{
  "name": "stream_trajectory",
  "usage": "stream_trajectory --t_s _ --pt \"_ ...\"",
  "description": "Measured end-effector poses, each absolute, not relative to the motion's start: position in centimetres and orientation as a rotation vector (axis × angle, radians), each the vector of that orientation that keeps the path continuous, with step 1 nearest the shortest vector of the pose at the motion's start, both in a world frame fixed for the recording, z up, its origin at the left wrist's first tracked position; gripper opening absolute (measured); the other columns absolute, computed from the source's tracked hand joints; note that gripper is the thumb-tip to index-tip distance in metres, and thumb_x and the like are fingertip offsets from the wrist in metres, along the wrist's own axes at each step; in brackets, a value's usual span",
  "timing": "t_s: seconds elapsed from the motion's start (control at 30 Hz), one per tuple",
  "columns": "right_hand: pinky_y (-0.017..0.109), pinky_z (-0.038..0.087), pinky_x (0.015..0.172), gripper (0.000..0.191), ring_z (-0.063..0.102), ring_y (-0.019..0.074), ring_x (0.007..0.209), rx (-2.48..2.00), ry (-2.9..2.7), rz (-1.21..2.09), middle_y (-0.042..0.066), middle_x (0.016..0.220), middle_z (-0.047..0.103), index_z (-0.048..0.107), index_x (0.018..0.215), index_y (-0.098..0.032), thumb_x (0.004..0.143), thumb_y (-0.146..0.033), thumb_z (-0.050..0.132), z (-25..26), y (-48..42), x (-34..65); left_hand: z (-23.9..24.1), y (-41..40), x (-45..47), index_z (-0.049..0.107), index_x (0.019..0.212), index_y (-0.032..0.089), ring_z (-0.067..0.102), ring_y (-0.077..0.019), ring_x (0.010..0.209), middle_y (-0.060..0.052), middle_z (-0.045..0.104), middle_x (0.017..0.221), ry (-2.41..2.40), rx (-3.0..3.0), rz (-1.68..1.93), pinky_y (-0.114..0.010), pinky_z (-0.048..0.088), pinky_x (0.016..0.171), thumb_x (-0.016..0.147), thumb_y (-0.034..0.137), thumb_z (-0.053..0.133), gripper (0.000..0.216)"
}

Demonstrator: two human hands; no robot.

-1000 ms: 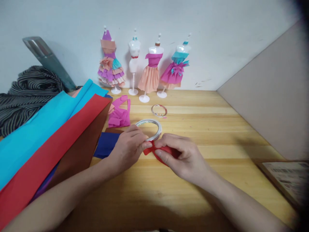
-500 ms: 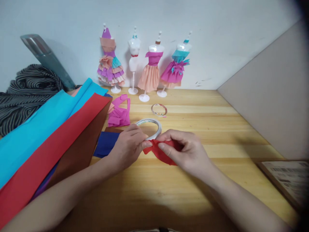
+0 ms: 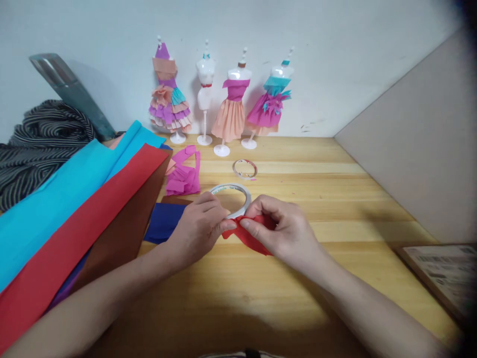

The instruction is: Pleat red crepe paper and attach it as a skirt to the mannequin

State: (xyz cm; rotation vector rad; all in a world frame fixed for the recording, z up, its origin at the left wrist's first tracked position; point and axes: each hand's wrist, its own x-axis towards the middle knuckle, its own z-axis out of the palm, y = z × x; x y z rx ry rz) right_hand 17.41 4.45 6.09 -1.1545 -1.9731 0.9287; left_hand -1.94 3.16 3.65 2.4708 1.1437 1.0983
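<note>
A small piece of red crepe paper (image 3: pixel 250 239) sits between both hands over the wooden table (image 3: pixel 298 298). My left hand (image 3: pixel 199 226) pinches its left end with fingers closed. My right hand (image 3: pixel 278 226) is curled over the paper and pinches it at the top, thumb and forefinger meeting the left fingertips. Just behind the hands lies a roll of white double-sided tape (image 3: pixel 231 191).
Sheets of cyan (image 3: pixel 55 199), red (image 3: pixel 85 223), brown and dark blue (image 3: pixel 164 221) paper fan out at left. A pink paper dress (image 3: pixel 182 176) and a thin tape ring (image 3: pixel 245 169) lie further back. Several mannequins in paper dresses (image 3: pixel 229 107) stand by the wall. A grey board (image 3: pixel 417 149) rises at right.
My right hand's fingers have shifted along the red paper, opening it briefly and then pinching close to the left fingertips. The left hand has stayed in place.
</note>
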Motion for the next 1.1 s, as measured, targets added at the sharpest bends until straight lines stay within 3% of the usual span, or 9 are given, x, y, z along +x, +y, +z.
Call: stream_trajectory --t_s 0.43,0.7,0.87,1.1 --pt "0.023 0.030 0.046 0.024 0.038 0.0086 0.049 -1.216 -1.898 0.954 -0.005 0.053 0.046 0.044 0.062 -0.021 0.077 -0.027 0.062 4.8 4.4 17.0 3.6 3.2 -1.7 0.057 0.066 0.016 0.053 -0.0167 0.071 -0.003 0.061 0.063 1.115 2.534 1.128 -0.026 0.045 0.068 0.100 0.032 0.045 0.040" --pt "0.021 0.028 0.044 0.039 0.034 0.0070 0.046 -1.256 -1.636 1.247 -0.008 0.050 0.040 0.034 0.057 -0.023 0.060 -0.031 0.072 5.0 5.7 16.7 3.2 3.5 -2.0 0.058 0.066 0.017 0.053 -0.0173 0.073 -0.004 0.062 0.064 1.064 2.547 1.097 -0.027 0.046 0.069 0.100 0.033 0.043 0.041" --pt "0.022 0.032 0.046 0.027 0.039 0.0083 0.050 -1.224 -1.781 1.389 -0.006 0.055 0.045 0.043 0.062 -0.021 0.065 -0.032 0.068 5.8 6.2 17.9 3.2 3.4 -1.9 0.057 0.063 0.016 0.052 -0.0154 0.070 -0.002 0.058 0.062 1.085 2.430 1.090 -0.025 0.043 0.066 0.100 0.036 0.044 0.044" --pt "0.022 0.033 0.045 0.025 0.041 0.0092 0.051 -1.270 -1.902 1.174 -0.004 0.057 0.048 0.048 0.068 -0.020 0.072 -0.035 0.066 6.0 6.6 18.9 3.1 3.6 -2.1 0.055 0.059 0.016 0.051 -0.0152 0.069 -0.001 0.054 0.059 1.180 2.318 1.058 -0.025 0.042 0.064 0.099 0.036 0.048 0.044"
